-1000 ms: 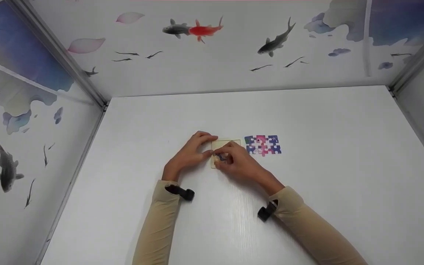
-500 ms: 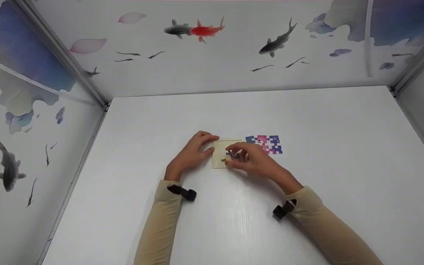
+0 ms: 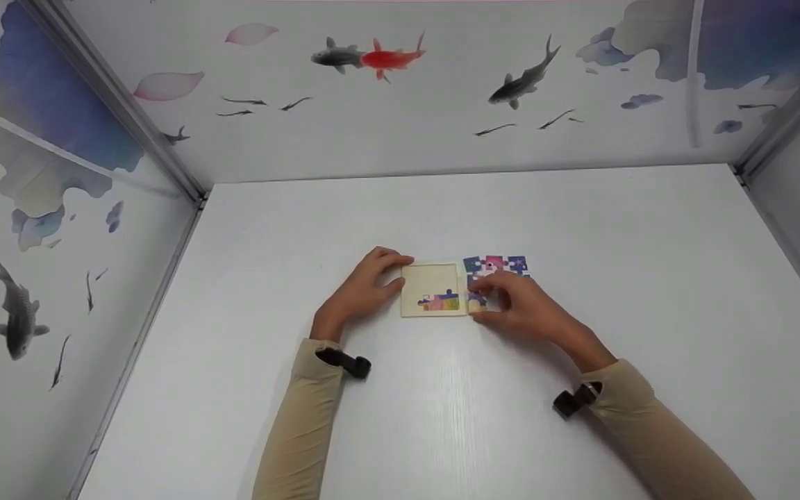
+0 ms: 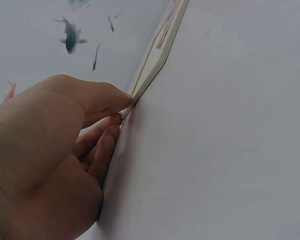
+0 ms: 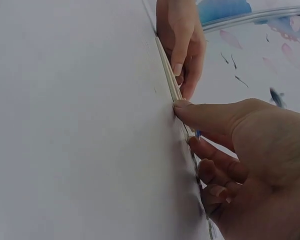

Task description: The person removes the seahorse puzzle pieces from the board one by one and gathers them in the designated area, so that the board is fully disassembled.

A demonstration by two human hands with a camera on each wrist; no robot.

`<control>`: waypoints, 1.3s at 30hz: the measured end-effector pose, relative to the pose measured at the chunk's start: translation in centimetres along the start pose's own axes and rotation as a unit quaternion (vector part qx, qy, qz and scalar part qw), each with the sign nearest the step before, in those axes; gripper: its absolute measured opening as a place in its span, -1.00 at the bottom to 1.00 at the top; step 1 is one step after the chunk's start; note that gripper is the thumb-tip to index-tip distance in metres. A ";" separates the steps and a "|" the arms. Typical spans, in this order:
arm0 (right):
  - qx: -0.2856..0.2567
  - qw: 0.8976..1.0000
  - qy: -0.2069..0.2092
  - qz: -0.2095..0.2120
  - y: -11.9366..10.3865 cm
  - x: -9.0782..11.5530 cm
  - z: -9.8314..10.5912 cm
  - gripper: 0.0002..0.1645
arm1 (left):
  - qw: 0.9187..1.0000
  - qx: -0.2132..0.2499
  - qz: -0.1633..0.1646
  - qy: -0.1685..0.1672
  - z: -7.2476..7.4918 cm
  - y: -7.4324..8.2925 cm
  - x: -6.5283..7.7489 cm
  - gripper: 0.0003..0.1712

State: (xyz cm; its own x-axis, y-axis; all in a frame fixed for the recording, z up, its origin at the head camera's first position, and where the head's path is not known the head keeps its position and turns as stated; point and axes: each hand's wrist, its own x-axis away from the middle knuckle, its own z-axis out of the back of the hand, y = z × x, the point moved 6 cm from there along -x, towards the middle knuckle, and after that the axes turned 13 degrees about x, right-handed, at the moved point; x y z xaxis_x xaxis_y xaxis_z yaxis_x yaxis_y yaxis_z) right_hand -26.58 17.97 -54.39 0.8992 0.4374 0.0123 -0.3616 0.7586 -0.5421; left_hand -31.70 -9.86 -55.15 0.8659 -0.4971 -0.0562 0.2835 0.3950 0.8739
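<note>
A pale wooden puzzle tray (image 3: 417, 281) lies on the white table in the head view, with a few joined pink, yellow and green puzzle pieces (image 3: 439, 302) along its lower right. My left hand (image 3: 365, 285) holds the tray by its upper left corner, thumb on the left edge and index finger at the top. Just outside the tray's right edge, my right hand (image 3: 521, 302) pinches a blue and yellowish puzzle piece (image 3: 476, 303) between thumb and fingers. Behind that hand lie several blue and pink puzzle pieces (image 3: 494, 263), partly covered.
The white table (image 3: 303, 229) reaches back to a wall panel (image 3: 435, 139) printed with fish. A second printed panel (image 3: 94, 292) stands along the left side. Each wrist carries a small black camera (image 3: 355, 367).
My right hand has moved right with the puzzle piece, from the tray's lower left to just past its right edge. The joined pieces in the tray are now uncovered. My left hand has stayed put.
</note>
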 end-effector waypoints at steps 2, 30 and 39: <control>0.004 1.000 -0.002 -0.004 0.2 0.1 0.1 -0.40 | 1.000 0.000 -0.002 0.000 0.0 0.0 0.0 -0.53; 0.011 0.999 0.018 0.033 -2.8 -1.7 -0.2 -0.57 | 1.000 -0.010 -0.002 -0.008 -0.1 -0.4 -0.3 -0.54; 0.018 0.996 -0.001 0.085 -5.7 -3.5 -2.2 -0.63 | 1.000 0.000 -0.014 -0.004 0.0 0.1 -0.3 -0.54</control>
State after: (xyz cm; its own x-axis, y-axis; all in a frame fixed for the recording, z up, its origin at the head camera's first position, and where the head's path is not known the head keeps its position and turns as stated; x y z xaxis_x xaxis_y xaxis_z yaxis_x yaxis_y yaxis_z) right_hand -27.09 11.07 -53.22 0.8231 0.5629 -0.0751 -0.5181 0.6901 -0.5052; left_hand -31.89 -9.68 -55.04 0.8540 -0.5146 -0.0765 0.3079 0.3815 0.8716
